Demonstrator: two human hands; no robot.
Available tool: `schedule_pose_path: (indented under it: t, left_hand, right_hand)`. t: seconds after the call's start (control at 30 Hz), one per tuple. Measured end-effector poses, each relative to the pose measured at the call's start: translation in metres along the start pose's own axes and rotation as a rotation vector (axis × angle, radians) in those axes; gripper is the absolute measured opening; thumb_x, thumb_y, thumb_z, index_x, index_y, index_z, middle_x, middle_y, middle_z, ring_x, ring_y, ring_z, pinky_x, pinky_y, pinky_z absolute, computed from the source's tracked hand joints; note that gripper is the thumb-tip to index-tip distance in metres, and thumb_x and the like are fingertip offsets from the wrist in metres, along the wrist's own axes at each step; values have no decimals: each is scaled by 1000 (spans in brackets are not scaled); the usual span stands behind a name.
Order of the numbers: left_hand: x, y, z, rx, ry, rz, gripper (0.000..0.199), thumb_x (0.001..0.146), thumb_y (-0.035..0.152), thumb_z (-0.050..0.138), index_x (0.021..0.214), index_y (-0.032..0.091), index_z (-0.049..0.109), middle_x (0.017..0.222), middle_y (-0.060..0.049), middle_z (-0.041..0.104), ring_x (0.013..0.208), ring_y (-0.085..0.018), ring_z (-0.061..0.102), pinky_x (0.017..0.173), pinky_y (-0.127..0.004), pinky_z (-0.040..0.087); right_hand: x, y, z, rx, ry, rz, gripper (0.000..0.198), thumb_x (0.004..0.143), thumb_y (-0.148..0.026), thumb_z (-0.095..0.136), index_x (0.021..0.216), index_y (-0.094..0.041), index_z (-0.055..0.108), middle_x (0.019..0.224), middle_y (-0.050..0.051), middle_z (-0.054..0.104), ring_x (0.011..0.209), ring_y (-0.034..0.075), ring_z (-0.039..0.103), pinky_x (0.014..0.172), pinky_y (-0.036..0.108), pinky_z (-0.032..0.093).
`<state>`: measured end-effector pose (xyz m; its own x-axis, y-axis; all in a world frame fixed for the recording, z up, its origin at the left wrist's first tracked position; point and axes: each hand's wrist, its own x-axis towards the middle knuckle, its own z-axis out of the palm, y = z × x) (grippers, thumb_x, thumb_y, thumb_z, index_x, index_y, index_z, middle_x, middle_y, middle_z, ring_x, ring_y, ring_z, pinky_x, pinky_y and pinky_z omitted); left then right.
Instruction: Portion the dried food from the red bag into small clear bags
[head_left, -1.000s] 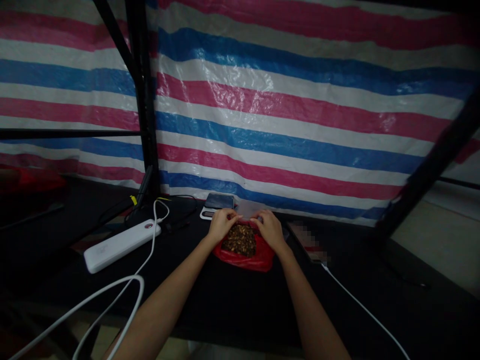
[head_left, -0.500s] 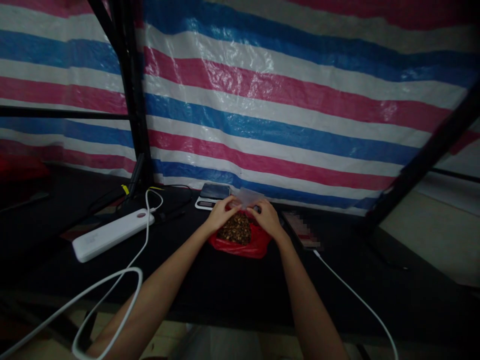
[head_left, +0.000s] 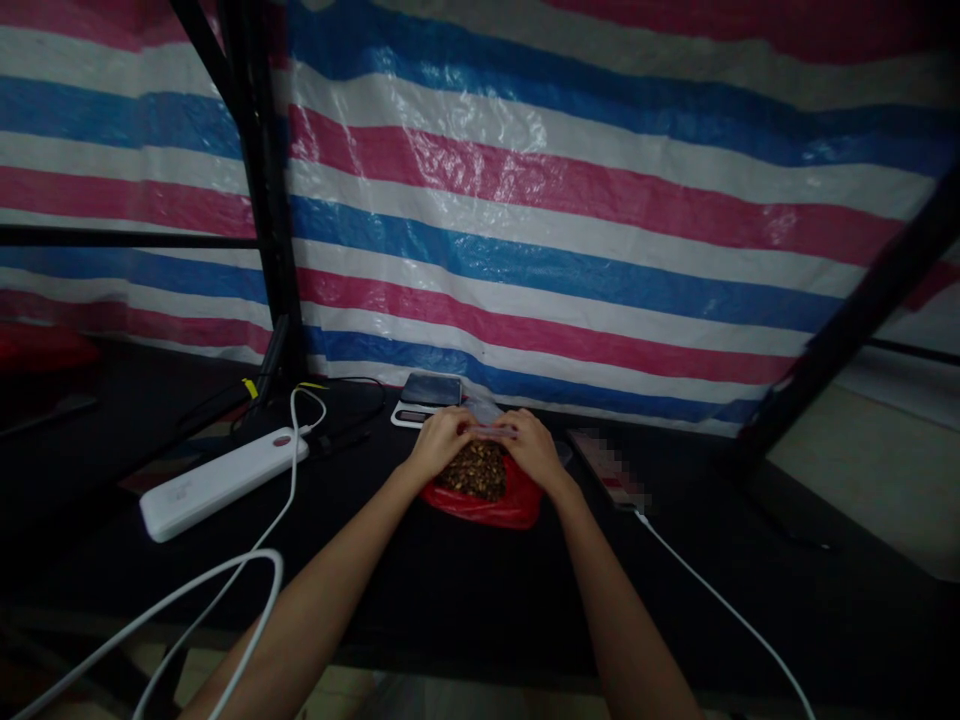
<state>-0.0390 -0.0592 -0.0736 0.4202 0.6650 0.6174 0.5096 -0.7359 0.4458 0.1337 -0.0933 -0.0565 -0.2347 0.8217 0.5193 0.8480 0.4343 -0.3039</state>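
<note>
A red plastic bag (head_left: 517, 505) lies spread on the black table, with a heap of brown, dried, chip-like pieces (head_left: 476, 470) on it. Just behind the heap, both hands grip a clear plastic bag (head_left: 491, 430) by its edge. My left hand (head_left: 441, 440) pinches the left side, thumb pointing inward. Across from it, my right hand (head_left: 531, 445) pinches the right side in the same way. The fingertips are partly hidden behind the plastic. I cannot tell what, if anything, is inside the clear bag.
A small digital scale (head_left: 427, 395) stands behind my left hand. A white power bank (head_left: 225, 485) with a looping white cable (head_left: 281, 520) lies to the left. On the right is a phone (head_left: 607, 470) with a cable plugged in. Striped plastic sheeting (head_left: 540, 270) hangs behind the table (head_left: 465, 600).
The clear bag's raised edge has come down toward the heap and now stretches between my hands. My fingers have folded over it. The view has shifted slightly.
</note>
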Motion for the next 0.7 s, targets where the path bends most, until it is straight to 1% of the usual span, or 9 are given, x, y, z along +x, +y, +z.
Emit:
schedule_pose_path:
  t: [0.17,0.27,0.37,0.47,0.53,0.7]
  left_hand:
    - [-2,6,-4,118,-12,70,9,80,18,49,82,17,57,81,-3,57,83,-18,51,72,-26,38]
    - [-2,4,-9,158,-80,139,13,80,13,44,85,17,56,85,-4,57,85,-18,48,74,-28,37]
    - [-3,2,-13,223,-122,174,15,80,12,42,87,16,55,89,-5,56,86,-19,46,77,-31,36]
    - [-3,3,-15,274,-110,164,18,81,12,39,92,15,53,94,-6,55,91,-21,43,80,-33,33]
    - [-2,8,-15,304,-112,145,19,81,10,38,92,16,53,94,-6,54,92,-21,42,79,-33,32]
    - [3,22,-19,366,-194,106,19,78,5,39,85,16,53,93,-6,54,90,-21,42,75,-33,32]
  right_hand:
    - [-2,-8,-2,-111,33,-24,14,80,-19,47,81,-21,61,83,1,60,84,17,48,71,26,37]
    - [-2,-15,-2,-155,18,-90,19,81,-14,45,85,-23,61,85,2,60,84,17,47,70,26,37]
    - [-3,-20,0,-186,21,-116,18,80,-12,46,83,-22,61,86,3,60,83,18,47,71,28,37]
    - [-2,-21,1,-184,42,-114,17,79,-13,47,82,-21,61,85,3,60,82,19,47,71,29,37]
    - [-2,-21,1,-172,39,-117,19,79,-12,46,82,-22,61,83,2,60,81,18,47,70,29,37]
    - [-2,-23,3,-157,27,-93,23,75,-6,43,77,-21,61,79,2,59,79,18,47,68,28,36]
